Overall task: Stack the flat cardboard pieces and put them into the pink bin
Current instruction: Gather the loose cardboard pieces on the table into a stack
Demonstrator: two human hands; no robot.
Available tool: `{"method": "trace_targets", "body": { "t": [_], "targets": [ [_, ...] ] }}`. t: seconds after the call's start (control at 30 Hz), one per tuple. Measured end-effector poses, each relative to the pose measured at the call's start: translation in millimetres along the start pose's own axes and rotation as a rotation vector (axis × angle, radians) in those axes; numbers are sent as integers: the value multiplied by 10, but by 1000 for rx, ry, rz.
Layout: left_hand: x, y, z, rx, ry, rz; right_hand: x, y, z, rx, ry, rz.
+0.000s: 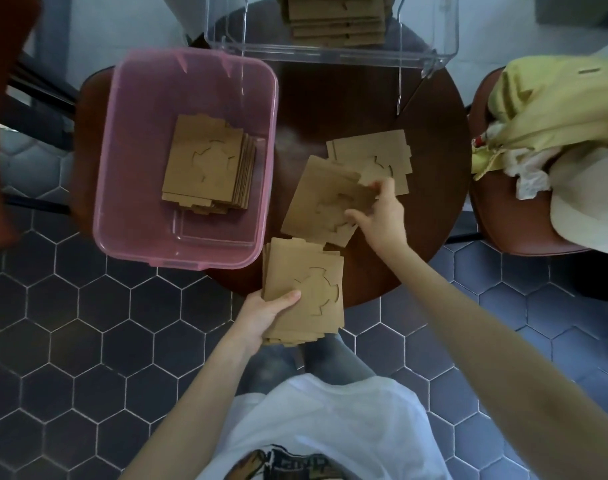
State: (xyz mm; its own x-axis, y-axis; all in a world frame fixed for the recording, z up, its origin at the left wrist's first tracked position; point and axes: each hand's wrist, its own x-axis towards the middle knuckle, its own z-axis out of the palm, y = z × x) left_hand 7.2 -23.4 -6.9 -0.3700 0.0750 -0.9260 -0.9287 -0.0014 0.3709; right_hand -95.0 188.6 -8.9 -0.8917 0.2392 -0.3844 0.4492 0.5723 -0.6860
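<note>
My left hand (265,315) grips a stack of flat brown cardboard pieces (304,292) at the near edge of the round table. My right hand (378,216) pinches the right edge of a loose cardboard piece (321,199) lying mid-table. Behind that piece lie more loose cardboard pieces (372,154), partly overlapped by it. The pink bin (140,140) stands at the left, overhanging the table's edge, with a pile of cardboard (207,164) lying flat on its floor.
A clear plastic bin (330,53) at the table's far side holds another cardboard stack (333,19). The dark round table (430,140) is flanked by brown chairs; the right chair (493,216) carries a yellow garment and a cream cap. Hexagon floor tiles lie below.
</note>
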Motion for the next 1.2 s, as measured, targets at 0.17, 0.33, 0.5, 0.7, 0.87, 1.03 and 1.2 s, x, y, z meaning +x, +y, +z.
{"method": "trace_targets", "body": {
  "t": [0.17,0.33,0.5,0.7,0.87,1.03,1.2],
  "targets": [
    [14,97,20,37,-51,-5,-218,-64,-494,449,203,91],
    [-32,248,151,-119,-130,5,-446,20,-842,770,-81,184],
    [-17,431,300,-217,-213,63,-603,81,-835,594,-287,141],
    [34,498,445,117,-176,150,-579,156,-586,117,-99,-3],
    [67,473,432,121,-76,133,-293,264,-443,11,187,81],
    [52,423,347,87,-3,96,190,352,-229,-324,88,224],
    [87,370,297,68,38,39,393,331,12,-423,31,342]
  ]
}}
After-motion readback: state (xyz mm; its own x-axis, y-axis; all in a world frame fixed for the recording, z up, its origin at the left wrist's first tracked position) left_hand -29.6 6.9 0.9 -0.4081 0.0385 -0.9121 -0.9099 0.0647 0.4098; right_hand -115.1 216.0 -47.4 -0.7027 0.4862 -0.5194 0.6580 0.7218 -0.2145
